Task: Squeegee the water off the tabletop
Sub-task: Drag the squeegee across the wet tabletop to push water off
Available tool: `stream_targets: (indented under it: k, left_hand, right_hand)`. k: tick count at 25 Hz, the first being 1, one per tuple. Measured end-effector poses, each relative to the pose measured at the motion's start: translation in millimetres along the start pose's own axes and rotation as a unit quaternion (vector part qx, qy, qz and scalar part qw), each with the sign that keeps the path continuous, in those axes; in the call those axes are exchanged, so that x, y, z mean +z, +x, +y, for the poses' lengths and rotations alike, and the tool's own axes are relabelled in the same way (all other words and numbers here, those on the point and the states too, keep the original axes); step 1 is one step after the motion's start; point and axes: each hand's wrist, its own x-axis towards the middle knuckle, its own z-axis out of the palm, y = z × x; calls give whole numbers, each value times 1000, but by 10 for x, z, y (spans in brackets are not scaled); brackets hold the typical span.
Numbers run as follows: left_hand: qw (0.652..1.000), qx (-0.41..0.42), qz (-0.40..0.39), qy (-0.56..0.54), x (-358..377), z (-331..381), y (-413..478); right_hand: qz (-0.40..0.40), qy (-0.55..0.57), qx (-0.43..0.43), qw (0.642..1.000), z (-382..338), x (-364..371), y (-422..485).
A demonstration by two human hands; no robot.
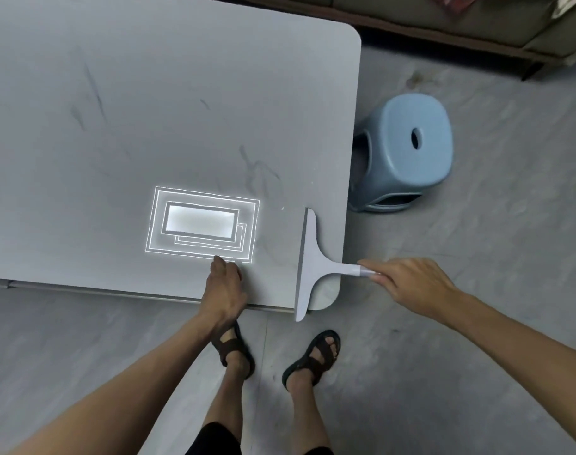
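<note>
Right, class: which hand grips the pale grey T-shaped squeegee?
The right hand, curled round the handle of the pale grey T-shaped squeegee; the left hand only rests on the grey tabletop.

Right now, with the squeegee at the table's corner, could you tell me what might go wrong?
1. The squeegee overhangs the near edge of the tabletop, so water may drip beside the sandalled feet and make the floor slippery.
2. The right hand holds only the handle's far end; that grip could let the blade twist and leave streaks.
3. A pull to the right would likely send water off the edge toward the blue stool.
</note>
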Motion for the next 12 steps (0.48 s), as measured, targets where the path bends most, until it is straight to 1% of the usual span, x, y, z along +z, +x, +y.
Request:
stream_targets:
  k: [5,12]
  left_hand:
    - [999,-16,-32,29,160,182,33]
    - [997,-28,-63,45,140,236,55]
  right_hand:
    - [-5,-9,19,1000,314,-28,-236]
    - [-9,-43,36,998,581,-44,-345]
